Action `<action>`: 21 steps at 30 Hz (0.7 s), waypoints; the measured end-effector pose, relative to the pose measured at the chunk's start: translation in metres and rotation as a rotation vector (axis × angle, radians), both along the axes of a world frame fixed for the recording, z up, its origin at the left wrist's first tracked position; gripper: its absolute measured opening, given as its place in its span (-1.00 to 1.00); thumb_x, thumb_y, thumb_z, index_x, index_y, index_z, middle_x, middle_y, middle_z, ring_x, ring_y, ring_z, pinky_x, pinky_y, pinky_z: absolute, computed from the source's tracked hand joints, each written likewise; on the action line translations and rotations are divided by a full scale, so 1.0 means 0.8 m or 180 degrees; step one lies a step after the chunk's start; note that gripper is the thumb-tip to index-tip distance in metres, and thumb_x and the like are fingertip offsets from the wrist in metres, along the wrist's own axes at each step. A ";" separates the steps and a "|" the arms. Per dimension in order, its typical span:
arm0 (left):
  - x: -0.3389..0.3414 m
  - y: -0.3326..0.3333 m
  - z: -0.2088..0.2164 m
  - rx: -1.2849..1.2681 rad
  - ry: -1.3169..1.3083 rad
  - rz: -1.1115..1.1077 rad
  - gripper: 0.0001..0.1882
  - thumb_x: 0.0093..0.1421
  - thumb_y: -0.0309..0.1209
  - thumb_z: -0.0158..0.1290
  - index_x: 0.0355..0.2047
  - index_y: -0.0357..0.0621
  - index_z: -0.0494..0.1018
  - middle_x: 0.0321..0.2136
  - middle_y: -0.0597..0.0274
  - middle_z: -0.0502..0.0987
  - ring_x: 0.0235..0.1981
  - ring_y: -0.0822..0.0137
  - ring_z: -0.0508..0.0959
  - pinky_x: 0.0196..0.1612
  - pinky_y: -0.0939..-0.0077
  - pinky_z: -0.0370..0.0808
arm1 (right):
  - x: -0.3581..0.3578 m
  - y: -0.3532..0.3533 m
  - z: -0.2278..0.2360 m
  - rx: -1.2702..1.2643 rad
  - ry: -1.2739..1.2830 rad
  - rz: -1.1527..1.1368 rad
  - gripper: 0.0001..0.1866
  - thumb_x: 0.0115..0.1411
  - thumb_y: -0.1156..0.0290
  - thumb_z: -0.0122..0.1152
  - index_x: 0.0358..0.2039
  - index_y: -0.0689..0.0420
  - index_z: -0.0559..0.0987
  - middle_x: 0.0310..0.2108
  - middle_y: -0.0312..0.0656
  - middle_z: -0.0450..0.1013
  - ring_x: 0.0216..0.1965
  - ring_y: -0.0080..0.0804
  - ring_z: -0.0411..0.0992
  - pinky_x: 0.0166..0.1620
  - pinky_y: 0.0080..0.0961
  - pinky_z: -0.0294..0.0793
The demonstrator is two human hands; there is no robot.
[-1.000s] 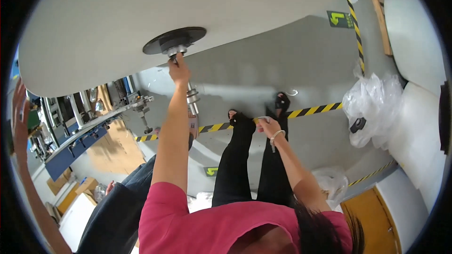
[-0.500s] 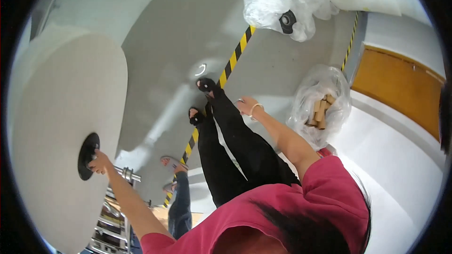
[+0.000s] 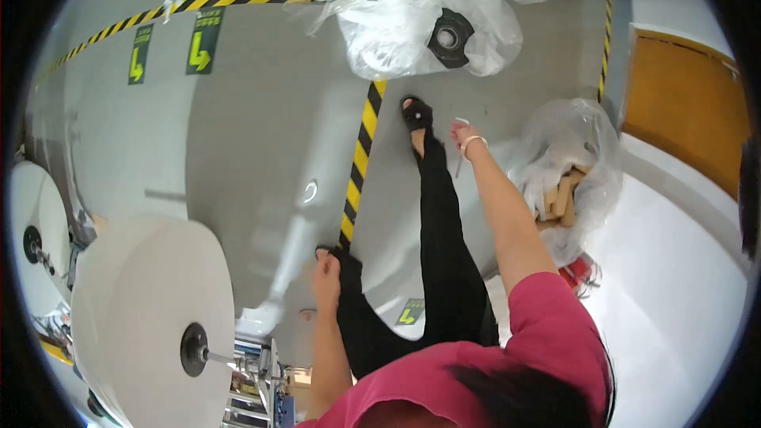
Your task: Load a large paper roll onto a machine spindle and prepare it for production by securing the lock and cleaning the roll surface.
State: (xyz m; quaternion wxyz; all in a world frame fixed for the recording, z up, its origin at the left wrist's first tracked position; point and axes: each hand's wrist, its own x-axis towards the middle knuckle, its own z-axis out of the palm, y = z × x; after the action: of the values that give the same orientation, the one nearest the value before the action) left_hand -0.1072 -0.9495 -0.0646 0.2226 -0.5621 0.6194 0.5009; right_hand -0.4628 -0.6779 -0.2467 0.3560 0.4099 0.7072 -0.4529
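Observation:
My left hand (image 3: 326,277) hangs in front of my left leg, slightly blurred, its fingers loosely bent and nothing visible in them. To its left stands a large white roll (image 3: 151,293) with a black hub (image 3: 193,349) on a metal shaft; the hand is apart from it. Out ahead on the right, my right hand (image 3: 463,135), with a pale bracelet (image 3: 473,144) at the wrist, is closed. A small pale end and a thin grey piece stick out of it; what kind of thing it is I cannot make out.
Clear plastic sheeting (image 3: 372,24) with a black hub-like part (image 3: 449,38) lies ahead. On the right, a clear bag (image 3: 583,127) holds several cardboard tubes (image 3: 564,194), near a white wall. Black-and-yellow tape (image 3: 361,154) crosses the grey floor. A second roll (image 3: 47,202) stands far left.
My left hand has let go of the roll's black hub and moved right. I have stepped and turned, so the roll sits lower and the sheeting nearer. My right hand has moved forward.

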 end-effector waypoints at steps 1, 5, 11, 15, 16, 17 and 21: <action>-0.018 0.032 -0.010 0.0221 0.0009 0.0142 -0.70 0.13 -0.29 -0.06 -0.25 -0.29 0.42 -0.42 0.23 0.47 -0.39 0.47 0.43 -0.33 0.61 0.36 | -0.045 0.008 -0.048 0.0300 -0.0255 0.0608 -0.70 0.11 0.27 -0.12 -0.18 0.09 0.42 -0.46 -0.31 0.43 -0.46 -0.49 0.38 -0.47 -0.44 0.28; -0.096 0.161 -0.051 0.1312 -0.0115 0.0578 -0.72 0.16 -0.31 -0.06 -0.17 -0.21 0.37 -0.39 0.30 0.44 -0.39 0.49 0.44 -0.34 0.64 0.37 | -0.179 0.131 -0.247 0.1283 -0.0207 0.1366 -0.57 0.09 0.10 -0.13 -0.20 0.18 0.41 -0.45 -0.22 0.41 -0.45 -0.35 0.35 -0.36 -0.41 0.31; -0.211 0.185 -0.018 0.1609 -0.1075 0.1150 -0.72 0.18 -0.33 -0.08 -0.14 -0.20 0.36 -0.30 0.24 0.46 -0.32 0.39 0.48 -0.25 0.56 0.40 | -0.266 0.101 -0.327 0.0878 -0.0095 0.0345 -0.60 0.15 0.13 -0.16 -0.24 0.21 0.42 -0.35 0.00 0.40 -0.32 -0.19 0.39 -0.20 -0.34 0.35; -0.243 0.174 -0.001 0.1214 -0.1090 0.1208 -0.73 0.18 -0.34 -0.09 -0.16 -0.23 0.36 -0.35 0.20 0.47 -0.35 0.40 0.49 -0.29 0.58 0.42 | -0.270 0.076 -0.320 0.0086 -0.0181 -0.1522 -0.63 0.08 0.20 0.09 -0.18 0.17 0.39 -0.33 -0.20 0.38 -0.35 -0.38 0.35 -0.33 -0.48 0.37; -0.253 0.174 0.000 0.1218 -0.1061 0.1208 -0.73 0.18 -0.34 -0.09 -0.16 -0.23 0.36 -0.35 0.20 0.47 -0.35 0.40 0.49 -0.29 0.58 0.42 | -0.275 0.078 -0.318 -0.0064 0.0056 -0.2112 -0.63 0.05 0.23 0.15 -0.19 0.16 0.39 -0.32 -0.25 0.37 -0.34 -0.40 0.33 -0.35 -0.49 0.36; -0.260 0.172 0.009 0.1231 -0.1081 0.1220 -0.73 0.18 -0.34 -0.09 -0.16 -0.23 0.36 -0.36 0.20 0.47 -0.36 0.40 0.50 -0.30 0.59 0.41 | -0.285 0.079 -0.303 -0.0091 -0.0385 -0.2212 -0.60 -0.03 0.27 0.26 -0.20 0.10 0.39 -0.29 -0.32 0.35 -0.31 -0.46 0.30 -0.32 -0.54 0.36; -0.274 0.167 0.046 0.1215 -0.1107 0.1283 -0.73 0.19 -0.34 -0.10 -0.16 -0.22 0.36 -0.36 0.19 0.47 -0.36 0.40 0.50 -0.30 0.60 0.41 | -0.308 0.032 -0.209 -0.0167 -0.0181 -0.2201 -0.58 -0.13 0.24 0.36 -0.28 0.09 0.43 -0.33 -0.33 0.36 -0.37 -0.55 0.31 -0.37 -0.62 0.35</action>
State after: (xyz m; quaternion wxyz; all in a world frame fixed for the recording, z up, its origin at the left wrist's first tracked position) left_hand -0.3265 -0.8158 -0.0280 0.3227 -0.6986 0.3433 0.5384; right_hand -0.7095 -0.6524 -0.4138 0.2114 0.6284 0.5044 -0.5532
